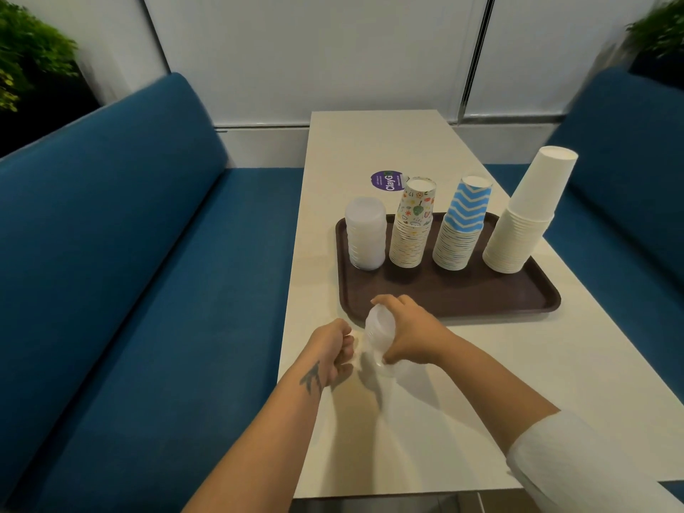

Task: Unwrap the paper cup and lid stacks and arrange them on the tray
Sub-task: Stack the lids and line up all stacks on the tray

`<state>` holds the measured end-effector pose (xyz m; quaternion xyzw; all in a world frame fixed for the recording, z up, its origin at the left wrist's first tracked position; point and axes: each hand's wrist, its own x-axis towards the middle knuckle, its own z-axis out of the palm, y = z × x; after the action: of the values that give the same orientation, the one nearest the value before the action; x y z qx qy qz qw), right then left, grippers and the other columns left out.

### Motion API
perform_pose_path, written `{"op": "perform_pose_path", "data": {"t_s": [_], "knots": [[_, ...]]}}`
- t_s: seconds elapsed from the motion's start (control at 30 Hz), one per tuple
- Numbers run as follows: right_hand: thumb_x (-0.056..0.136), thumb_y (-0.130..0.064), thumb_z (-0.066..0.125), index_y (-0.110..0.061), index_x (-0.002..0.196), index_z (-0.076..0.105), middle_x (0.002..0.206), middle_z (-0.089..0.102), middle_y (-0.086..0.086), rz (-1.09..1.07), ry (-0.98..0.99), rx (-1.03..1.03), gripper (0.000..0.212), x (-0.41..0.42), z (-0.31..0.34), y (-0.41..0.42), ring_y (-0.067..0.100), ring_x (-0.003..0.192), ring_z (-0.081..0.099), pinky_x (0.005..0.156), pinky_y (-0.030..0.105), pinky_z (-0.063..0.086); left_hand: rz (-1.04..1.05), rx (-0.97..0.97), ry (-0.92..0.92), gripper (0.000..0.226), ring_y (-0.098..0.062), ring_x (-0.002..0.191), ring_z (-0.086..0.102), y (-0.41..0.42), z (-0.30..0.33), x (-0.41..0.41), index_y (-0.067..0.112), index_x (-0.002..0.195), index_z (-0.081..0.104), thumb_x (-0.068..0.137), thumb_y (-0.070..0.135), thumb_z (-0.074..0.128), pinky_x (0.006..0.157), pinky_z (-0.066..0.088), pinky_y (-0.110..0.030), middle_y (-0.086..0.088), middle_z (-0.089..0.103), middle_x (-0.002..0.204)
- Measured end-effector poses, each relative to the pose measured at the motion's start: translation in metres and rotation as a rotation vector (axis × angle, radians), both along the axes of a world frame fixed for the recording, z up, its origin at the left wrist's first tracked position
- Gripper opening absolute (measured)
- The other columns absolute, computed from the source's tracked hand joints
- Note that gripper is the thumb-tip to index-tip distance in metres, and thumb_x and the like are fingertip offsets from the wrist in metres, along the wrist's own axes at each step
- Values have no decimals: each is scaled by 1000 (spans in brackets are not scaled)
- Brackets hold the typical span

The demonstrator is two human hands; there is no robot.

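We are closing our right grip around the lid stack, steadying it, while our left grip is pinching its wrapper to strip it.

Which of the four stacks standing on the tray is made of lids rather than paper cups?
The translucent white lid stack at the left end of the brown tray. The other three are paper cups: floral-print stack, blue zigzag stack, plain white stack.

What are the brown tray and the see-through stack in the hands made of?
The brown tray looks like hard matte plastic: dull, even, with a moulded raised rim. The see-through stack in the right hand looks like thin, cloudy plastic lids; blur hides its wrapper.
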<state>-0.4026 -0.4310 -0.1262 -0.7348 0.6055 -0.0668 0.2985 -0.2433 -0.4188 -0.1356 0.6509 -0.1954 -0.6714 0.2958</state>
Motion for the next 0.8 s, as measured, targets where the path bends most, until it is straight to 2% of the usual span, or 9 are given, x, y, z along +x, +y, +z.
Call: {"op": "perform_pose_path", "data": {"t_s": [0.1,0.2,0.27,0.37,0.57,0.7,0.8], "knots": [[61,-22,85,-33,142,29,130,40,1,44,73,4,99,3,-4,5,25,113,48,88,34,50,-4,10,-31,17,-16,57,36,3,-2,-2,13,76,46,91,15,41,70,41,-33,-3,43,67],[62,-20,85,-32,144,28,132,39,2,48,78,20,100,8,-12,11,26,116,46,89,35,50,-8,18,-12,15,-17,58,37,5,-2,-7,11,79,46,92,15,40,63,40,-31,-6,44,71],[63,-20,85,-31,144,28,133,38,3,54,101,3,100,10,-17,15,28,120,43,92,36,48,-15,26,-10,17,-19,63,44,6,-2,-10,8,82,51,93,17,42,62,43,-29,-9,52,76],[64,-20,84,-30,143,28,135,36,3,41,115,-19,97,11,-22,21,28,124,38,95,37,46,-50,42,-21,23,-23,76,53,8,-2,-15,7,82,56,95,21,43,71,47,-30,-11,59,79],[65,-17,83,-31,141,29,138,34,3,-7,87,-28,95,10,-25,24,27,125,37,97,35,46,-95,35,-60,25,-17,68,44,7,-3,-18,9,84,55,93,30,45,64,40,-28,-8,53,82],[64,-20,85,-31,140,30,139,35,2,-15,77,-13,95,11,-26,25,26,127,34,100,37,44,-81,52,-9,25,-24,82,51,9,-3,-20,7,84,55,94,30,48,73,45,-31,-12,57,92],[63,-20,84,-31,140,30,139,35,1,-7,65,-6,94,8,-25,28,27,127,34,99,37,45,-55,60,26,27,-27,80,50,10,-2,-18,7,78,50,95,27,47,71,48,-33,-12,52,83]]}}
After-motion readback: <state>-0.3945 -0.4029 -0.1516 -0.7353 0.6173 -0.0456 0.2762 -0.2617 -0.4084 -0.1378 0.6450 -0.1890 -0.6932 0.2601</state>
